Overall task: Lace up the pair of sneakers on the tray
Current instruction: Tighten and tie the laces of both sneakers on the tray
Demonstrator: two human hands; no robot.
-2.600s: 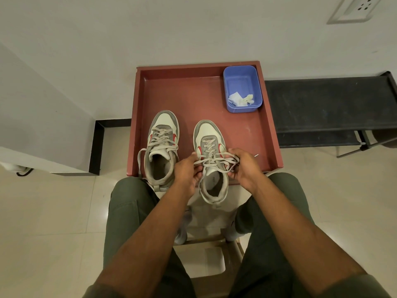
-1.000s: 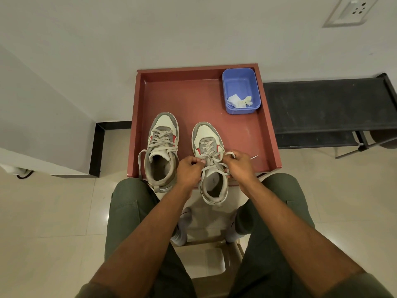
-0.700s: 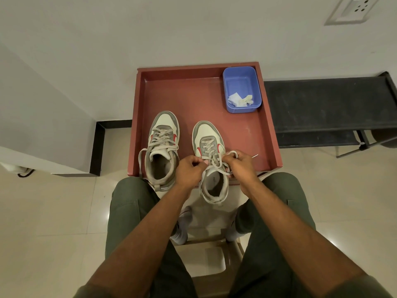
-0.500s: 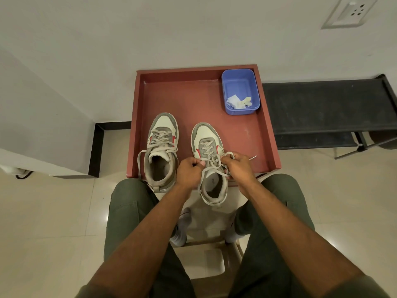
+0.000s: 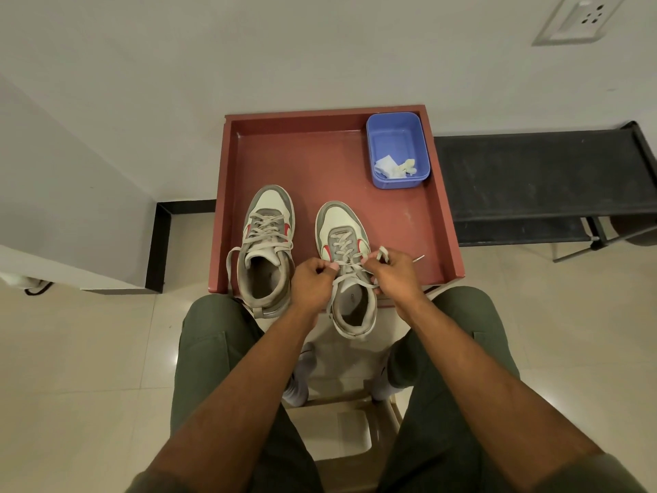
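Red tray (image 5: 441, 208) is the landmark here. Two grey/white sneakers w/ red accents sit on it, toes pointing to its far wall, heels hanging over its near edge toward the person's knees. The left sneaker (image 5: 267, 243) lies near the tray's left wall, laced up the front, one lace loop trailing off its left side. The right sneaker (image 5: 346, 265) sits around the tray's middle, just beside the first but not touching it.

Both hands work at the right sneaker's top eyelets. Left hand (image 5: 311, 284) is at the shoe's left side, fingers curled, thumb and forefinger pinching the lace (image 5: 350, 270) (exact grip point is partly hidden by the knuckles). Right hand (image 5: 393, 274) is at the shoe's right side, fingers curled too, pinching a small loop of the same lace that sticks up above the knuckles. The lace's free tip lies on the tray floor right of that hand.

A blue tub (image 5: 397, 122) stands in the tray's far-right corner, holding some pale crumpled scraps (can't tell what they are). A black bench (image 5: 533, 179) abuts the tray's right side. A wall socket (image 5: 583, 19) is on the wall beyond the tray, up and to the right. The person's green trousers (image 5: 206, 350) flank the tray's near edge.
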